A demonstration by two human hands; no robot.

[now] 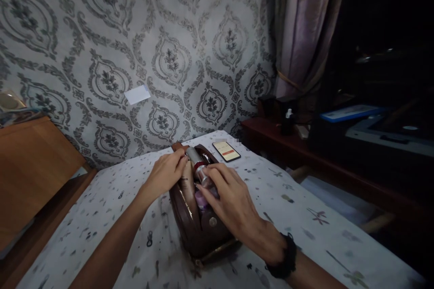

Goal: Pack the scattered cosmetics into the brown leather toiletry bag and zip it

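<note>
A dark brown leather-like bag (206, 230) with a gold zipper lies unzipped on the patterned sheet. Inside it are a beige tube (187, 185), a purple-capped item (201, 200) and a silver cylindrical bottle (194, 155) with a red band, lying lengthwise on top. My left hand (167, 170) is closed at the bag's far left edge, its fingertips beside the tube and the bottle's far end. With thumb and fingers, my right hand (233, 198) holds the bottle's near end. A black band circles my right wrist. The bag's right side is partly hidden behind that hand.
A phone (226, 151) with a lit screen lies beyond the bag on the bed (285, 235). At left stands a wooden cabinet (37, 171). A dark red shelf (261, 133) and a curtain (301, 27) are at right. Patterned wallpaper (142, 22) covers the wall behind.
</note>
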